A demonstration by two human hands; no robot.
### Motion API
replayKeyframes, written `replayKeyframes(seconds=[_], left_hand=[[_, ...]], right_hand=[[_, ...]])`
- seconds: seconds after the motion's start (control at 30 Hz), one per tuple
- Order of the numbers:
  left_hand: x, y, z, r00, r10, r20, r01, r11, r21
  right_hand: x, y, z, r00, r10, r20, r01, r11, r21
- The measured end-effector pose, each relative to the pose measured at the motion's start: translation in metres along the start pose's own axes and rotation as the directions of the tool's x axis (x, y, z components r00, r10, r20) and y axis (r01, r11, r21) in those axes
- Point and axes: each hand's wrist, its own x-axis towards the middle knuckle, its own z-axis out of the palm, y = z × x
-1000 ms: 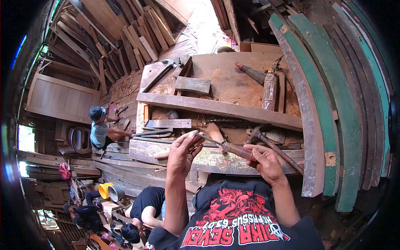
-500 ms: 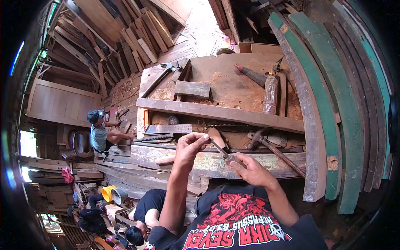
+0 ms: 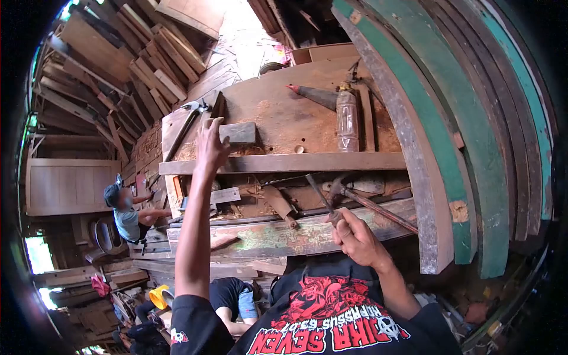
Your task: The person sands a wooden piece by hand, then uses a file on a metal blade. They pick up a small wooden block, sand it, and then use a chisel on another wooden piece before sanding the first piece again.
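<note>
My left hand (image 3: pixel 211 145) is stretched over the bench, its fingers apart, at the left end of a grey block (image 3: pixel 241 133). It holds nothing. Just beyond it lies a claw hammer (image 3: pixel 184 127) with a dark handle. My right hand (image 3: pixel 358 241) is closed round the handle of a thin dark metal tool (image 3: pixel 321 194), whose shaft points up and left over the bench's trough. Behind that shaft, a second hammer (image 3: pixel 378 209) with a long wooden handle lies in the trough. A metal ruler (image 3: pixel 225 195) is partly visible beside my left forearm.
A plastic bottle (image 3: pixel 347 120) and a red-tipped cone (image 3: pixel 315 97) lie on the bench (image 3: pixel 269 112). Curved green boards (image 3: pixel 438 130) stand at the right. A person (image 3: pixel 126 213) squats at the left; another person (image 3: pixel 232 302) is below, near my left arm.
My left hand has left the tip of the thin tool, reached forward to the grey block and opened. My right hand still holds the tool. The whole view has shifted.
</note>
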Motion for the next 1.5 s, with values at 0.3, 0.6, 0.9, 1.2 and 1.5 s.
replayKeyframes(seconds=[0.3,0.6,0.9,1.2,1.5], left_hand=[[0.035,-0.024,0.016,0.921,0.175,0.348,-0.235,0.962,0.137],[0.006,0.005,-0.025,0.962,0.254,-0.097,-0.234,0.956,0.177],[-0.152,0.047,-0.103,0.984,0.174,-0.026,-0.175,0.968,-0.179],[-0.266,0.053,-0.052,0.979,0.089,0.182,-0.067,0.99,-0.127],[-0.283,0.033,-0.016,0.995,0.095,0.041,-0.088,0.984,-0.155]], right_hand=[[-0.044,0.033,-0.007,0.983,0.169,-0.068,-0.167,0.985,0.037],[-0.059,0.012,-0.001,0.979,0.126,-0.162,-0.147,0.982,-0.12],[-0.047,0.029,0.047,0.95,0.172,-0.259,-0.169,0.985,0.033],[-0.032,0.004,0.103,0.987,0.001,-0.158,-0.067,0.911,-0.408],[-0.035,0.026,0.161,0.996,-0.087,0.018,0.061,0.529,-0.846]])
